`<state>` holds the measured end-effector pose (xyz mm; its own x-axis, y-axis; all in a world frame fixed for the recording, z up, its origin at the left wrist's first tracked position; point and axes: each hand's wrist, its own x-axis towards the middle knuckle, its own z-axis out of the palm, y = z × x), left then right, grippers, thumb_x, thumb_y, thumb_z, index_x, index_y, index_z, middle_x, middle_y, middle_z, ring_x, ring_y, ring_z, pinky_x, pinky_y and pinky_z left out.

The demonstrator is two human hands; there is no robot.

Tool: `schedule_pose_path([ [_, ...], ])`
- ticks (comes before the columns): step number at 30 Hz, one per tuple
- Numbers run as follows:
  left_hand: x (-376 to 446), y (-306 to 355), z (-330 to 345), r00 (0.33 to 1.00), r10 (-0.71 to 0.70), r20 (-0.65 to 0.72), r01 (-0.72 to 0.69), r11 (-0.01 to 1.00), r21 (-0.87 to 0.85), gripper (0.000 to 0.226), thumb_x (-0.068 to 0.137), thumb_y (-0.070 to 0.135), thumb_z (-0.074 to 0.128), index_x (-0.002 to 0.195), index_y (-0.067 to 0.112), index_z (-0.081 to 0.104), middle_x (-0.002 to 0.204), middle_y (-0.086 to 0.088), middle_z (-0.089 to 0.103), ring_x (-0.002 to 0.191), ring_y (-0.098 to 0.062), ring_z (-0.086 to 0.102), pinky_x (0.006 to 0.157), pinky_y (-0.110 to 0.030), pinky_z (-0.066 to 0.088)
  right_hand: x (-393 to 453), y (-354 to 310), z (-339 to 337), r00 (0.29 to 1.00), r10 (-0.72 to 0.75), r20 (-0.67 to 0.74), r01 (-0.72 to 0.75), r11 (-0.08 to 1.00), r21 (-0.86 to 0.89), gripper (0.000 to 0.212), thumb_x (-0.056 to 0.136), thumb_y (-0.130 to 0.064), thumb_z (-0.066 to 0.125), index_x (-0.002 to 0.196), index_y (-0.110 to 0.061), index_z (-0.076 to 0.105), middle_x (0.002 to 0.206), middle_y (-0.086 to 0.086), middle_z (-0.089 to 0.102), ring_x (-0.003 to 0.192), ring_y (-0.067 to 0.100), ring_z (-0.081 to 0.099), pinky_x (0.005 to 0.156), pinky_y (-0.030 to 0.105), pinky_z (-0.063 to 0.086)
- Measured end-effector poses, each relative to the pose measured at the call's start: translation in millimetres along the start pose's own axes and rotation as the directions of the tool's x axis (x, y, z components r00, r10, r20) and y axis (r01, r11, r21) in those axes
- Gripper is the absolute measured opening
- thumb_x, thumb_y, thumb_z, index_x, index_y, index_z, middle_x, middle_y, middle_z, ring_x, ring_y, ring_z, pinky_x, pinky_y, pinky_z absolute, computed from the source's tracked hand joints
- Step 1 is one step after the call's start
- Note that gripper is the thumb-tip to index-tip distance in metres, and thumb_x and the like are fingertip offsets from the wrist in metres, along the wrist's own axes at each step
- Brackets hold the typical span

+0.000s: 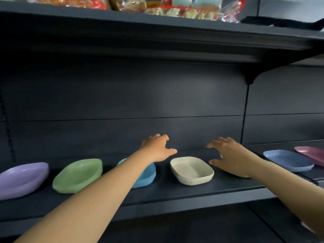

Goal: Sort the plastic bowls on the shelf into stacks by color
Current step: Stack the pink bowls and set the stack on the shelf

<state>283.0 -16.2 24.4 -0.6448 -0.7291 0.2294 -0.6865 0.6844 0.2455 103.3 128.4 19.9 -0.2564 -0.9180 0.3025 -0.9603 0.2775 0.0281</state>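
Observation:
On the dark shelf [175, 195] plastic bowls stand in a row: purple [21, 179] at far left, then green [78, 175], blue [147, 176] partly hidden by my left forearm, and cream [192, 170] in the middle, which looks like two nested. My left hand [157, 148] hovers above and behind the blue bowl, fingers spread, holding nothing. Just right of the cream stack, my right hand [228, 155] is also spread and empty; a pale rim [243, 176] shows under its wrist. A slate-blue bowl [289, 160] and a pink one [310, 153] sit at far right.
The shelf's back panel is close behind the bowls. An upper shelf [157, 27] overhangs, carrying packaged bread [184, 9]. A bracket [249, 78] and upright divide the shelf bay from the right-hand bay where the slate-blue and pink bowls stand.

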Motion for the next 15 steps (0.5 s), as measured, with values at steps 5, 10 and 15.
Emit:
schedule_pose_path([
  [5,12.6,100.5,33.6,0.997,0.073,0.027,-0.073,0.997,-0.021,0.059,0.089,0.050,0.051,0.138,0.021,0.038,0.140,-0.002,0.040,0.131,-0.022,0.036,0.101,-0.036,0.035,-43.8,96.5,-3.7,0.995,0.103,-0.002,-0.103,0.995,0.000,0.054,0.089,-0.044,0.055,0.137,-0.028,0.040,0.136,-0.004,0.044,0.126,0.019,0.038,0.102,0.034,0.037],
  [10,26.8,171.6,61.1,0.988,0.143,0.056,-0.142,0.990,-0.025,0.062,0.089,0.051,0.051,0.140,0.022,0.034,0.141,-0.002,0.039,0.132,-0.022,0.035,0.104,-0.037,0.035,-66.8,167.6,-2.2,0.984,0.176,-0.036,-0.175,0.984,0.035,0.056,0.087,-0.041,0.059,0.138,-0.025,0.041,0.134,-0.001,0.046,0.127,0.020,0.038,0.101,0.033,0.037],
  [15,52.6,218.5,83.4,0.982,0.172,0.078,-0.172,0.985,-0.008,0.062,0.088,0.052,0.051,0.140,0.022,0.034,0.142,-0.002,0.038,0.132,-0.023,0.034,0.104,-0.038,0.034,-73.1,222.5,14.2,0.970,0.239,-0.056,-0.235,0.970,0.059,0.056,0.088,-0.043,0.059,0.137,-0.024,0.039,0.136,0.000,0.045,0.126,0.023,0.040,0.099,0.032,0.036],
])
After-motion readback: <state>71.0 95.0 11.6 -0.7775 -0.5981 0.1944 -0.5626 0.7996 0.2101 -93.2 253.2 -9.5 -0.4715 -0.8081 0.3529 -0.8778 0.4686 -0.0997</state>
